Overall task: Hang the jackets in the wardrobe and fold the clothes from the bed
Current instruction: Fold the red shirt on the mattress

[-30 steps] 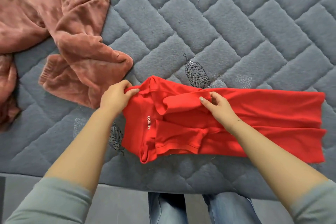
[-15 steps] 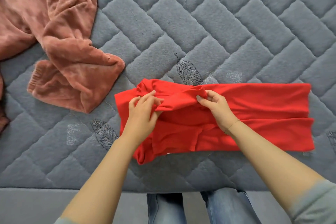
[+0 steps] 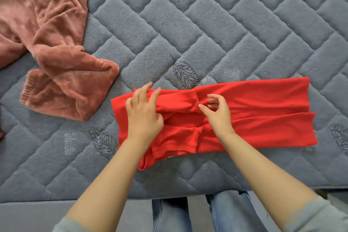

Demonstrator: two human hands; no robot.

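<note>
Far left: pink velvety garment lies crumpled on the grey quilted bed cover, spilling off the top-left corner of the view, one ribbed cuff end pointing down-left, a folded corner reaching toward the middle. It is just beside the red garment, not touching it.

Centre: red garment lies flat near the bed's front edge, folded into a long band running left to right, its sleeves tucked across the top, with the lower-left corner bunched near the edge. Leaf embroidery on the cover shows above it and at its lower left.

Left hand rests palm down on the left end of the red garment, fingers spread and mostly straight, pressing the fabric flat; thumb lies tucked along the cloth. No pinch is visible.

Right hand sits on the middle of the red garment, just right of the folded sleeve. Fingers are loosely curled and apart, thumb tip near the sleeve edge; they seem lifted off the cloth, gripping nothing, though contact at the thumb tip is unclear. A thin bracelet shows at the wrist.

Bottom: both forearms are bare with grey-green sleeves pushed up, and blue jeans are visible below the bed edge between the arms.
</note>
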